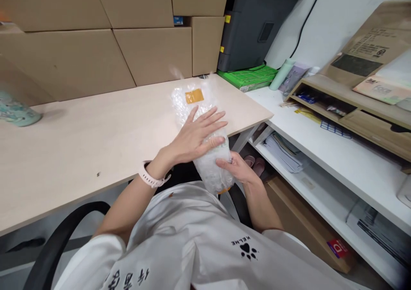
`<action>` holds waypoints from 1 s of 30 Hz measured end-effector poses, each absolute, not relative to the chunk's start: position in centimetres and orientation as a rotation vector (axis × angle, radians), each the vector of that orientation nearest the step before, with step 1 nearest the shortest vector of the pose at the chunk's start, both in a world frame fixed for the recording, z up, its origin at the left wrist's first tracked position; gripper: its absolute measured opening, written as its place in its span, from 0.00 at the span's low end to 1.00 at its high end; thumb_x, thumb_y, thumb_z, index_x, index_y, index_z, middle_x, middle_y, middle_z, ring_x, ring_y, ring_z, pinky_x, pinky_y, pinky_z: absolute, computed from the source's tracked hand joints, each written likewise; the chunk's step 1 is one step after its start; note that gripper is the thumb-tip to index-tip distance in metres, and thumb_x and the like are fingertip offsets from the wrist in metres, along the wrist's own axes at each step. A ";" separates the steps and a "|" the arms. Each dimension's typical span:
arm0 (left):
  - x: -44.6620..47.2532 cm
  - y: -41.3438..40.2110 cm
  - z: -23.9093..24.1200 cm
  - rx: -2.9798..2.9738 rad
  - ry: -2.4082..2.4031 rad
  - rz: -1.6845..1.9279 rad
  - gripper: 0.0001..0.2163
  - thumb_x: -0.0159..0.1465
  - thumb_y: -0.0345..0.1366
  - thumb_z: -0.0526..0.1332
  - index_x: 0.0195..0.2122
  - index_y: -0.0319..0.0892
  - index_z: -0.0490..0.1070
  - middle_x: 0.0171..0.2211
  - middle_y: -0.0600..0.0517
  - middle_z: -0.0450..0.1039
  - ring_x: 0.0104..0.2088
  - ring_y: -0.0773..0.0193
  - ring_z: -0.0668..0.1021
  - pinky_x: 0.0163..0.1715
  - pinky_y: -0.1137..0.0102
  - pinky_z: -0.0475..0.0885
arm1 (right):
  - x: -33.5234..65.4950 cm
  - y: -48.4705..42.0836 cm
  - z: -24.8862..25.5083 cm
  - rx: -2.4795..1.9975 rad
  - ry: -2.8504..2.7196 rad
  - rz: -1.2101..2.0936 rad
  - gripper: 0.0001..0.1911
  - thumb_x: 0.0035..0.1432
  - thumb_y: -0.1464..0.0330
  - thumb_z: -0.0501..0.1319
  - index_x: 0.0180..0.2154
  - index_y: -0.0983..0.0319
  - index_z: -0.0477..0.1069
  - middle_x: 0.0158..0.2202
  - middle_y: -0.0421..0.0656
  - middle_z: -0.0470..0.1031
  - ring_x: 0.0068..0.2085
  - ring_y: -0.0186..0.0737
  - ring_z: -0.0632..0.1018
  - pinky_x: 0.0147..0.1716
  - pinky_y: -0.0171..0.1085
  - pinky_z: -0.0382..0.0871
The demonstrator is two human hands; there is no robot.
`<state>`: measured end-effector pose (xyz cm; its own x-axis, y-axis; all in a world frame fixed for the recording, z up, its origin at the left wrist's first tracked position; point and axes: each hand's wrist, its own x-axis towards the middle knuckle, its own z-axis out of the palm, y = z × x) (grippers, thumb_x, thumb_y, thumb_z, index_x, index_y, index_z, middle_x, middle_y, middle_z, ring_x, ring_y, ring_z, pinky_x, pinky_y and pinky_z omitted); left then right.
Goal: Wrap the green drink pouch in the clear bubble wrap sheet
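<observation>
A bundle of clear bubble wrap (210, 172) stretches from my lap over the front edge of the table. Its far end rests on the tabletop, where a piece of orange tape (194, 96) sticks to the loose flap. More orange tape shows at the near end. What the wrap encloses is hidden. My left hand (201, 133) lies flat across the middle of the wrap, fingers stretched out and apart. With the thumb on top and the fingers underneath, my right hand (237, 166) grips the bundle's right side near the lower end.
Cardboard boxes (154, 52) are stacked along the back of the wooden table (80, 140). A green patterned cup (17, 110) stands at the left. A dark grey bin (247, 28) sits above a green package (248, 76). At right, a white shelf desk (295, 123) carries an organizer (369, 125).
</observation>
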<state>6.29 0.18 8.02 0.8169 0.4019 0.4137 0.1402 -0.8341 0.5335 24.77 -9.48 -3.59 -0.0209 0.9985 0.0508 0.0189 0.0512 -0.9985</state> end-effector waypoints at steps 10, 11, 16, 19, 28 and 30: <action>6.6 0.7 6.0 1.704 0.451 0.627 0.31 0.72 0.52 0.30 0.67 0.49 0.59 0.56 0.42 0.74 0.53 0.52 0.79 0.50 0.53 0.78 | 24.0 -8.8 0.0 -1.142 -1.145 0.905 0.18 0.53 0.48 0.67 0.37 0.54 0.76 0.39 0.43 0.82 0.39 0.51 0.81 0.38 0.52 0.78; 6.6 0.6 6.1 1.686 0.470 0.671 0.29 0.72 0.54 0.35 0.68 0.49 0.55 0.58 0.42 0.72 0.55 0.51 0.78 0.52 0.53 0.77 | 23.8 -8.2 0.5 -1.130 -1.124 0.909 0.19 0.54 0.48 0.66 0.39 0.54 0.75 0.41 0.44 0.82 0.41 0.52 0.81 0.40 0.54 0.78; 7.4 1.4 5.5 1.654 0.595 0.872 0.29 0.65 0.50 0.63 0.63 0.49 0.57 0.61 0.43 0.69 0.59 0.50 0.75 0.54 0.52 0.77 | 23.5 -3.5 2.9 -1.137 -1.136 0.883 0.24 0.57 0.45 0.61 0.45 0.54 0.71 0.48 0.48 0.80 0.48 0.56 0.81 0.46 0.56 0.78; 8.1 3.8 4.5 1.564 0.664 0.873 0.24 0.65 0.50 0.63 0.58 0.49 0.62 0.59 0.44 0.71 0.56 0.49 0.77 0.54 0.50 0.77 | 24.1 0.5 3.5 -1.133 -1.150 0.944 0.23 0.55 0.44 0.61 0.42 0.54 0.72 0.45 0.47 0.81 0.46 0.55 0.81 0.44 0.53 0.79; 8.5 11.2 -1.7 1.664 0.787 0.975 0.22 0.63 0.53 0.63 0.55 0.51 0.66 0.54 0.44 0.74 0.61 0.41 0.72 0.55 0.41 0.72 | 26.2 7.5 1.4 -1.614 -1.363 0.324 0.26 0.45 0.40 0.67 0.23 0.55 0.69 0.38 0.52 0.79 0.60 0.71 0.69 0.57 0.67 0.63; 8.7 11.6 -2.1 1.839 0.841 1.085 0.26 0.61 0.54 0.65 0.58 0.51 0.64 0.62 0.44 0.66 0.69 0.37 0.60 0.63 0.36 0.61 | 26.3 7.1 1.5 -1.509 -1.431 0.188 0.22 0.51 0.44 0.65 0.32 0.54 0.73 0.49 0.51 0.78 0.63 0.66 0.65 0.63 0.67 0.55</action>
<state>8.67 11.59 -2.08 0.4051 0.8423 0.3555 0.1336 -0.4392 0.8884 26.29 7.13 1.49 0.2859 0.8184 0.4984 0.6623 0.2071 -0.7201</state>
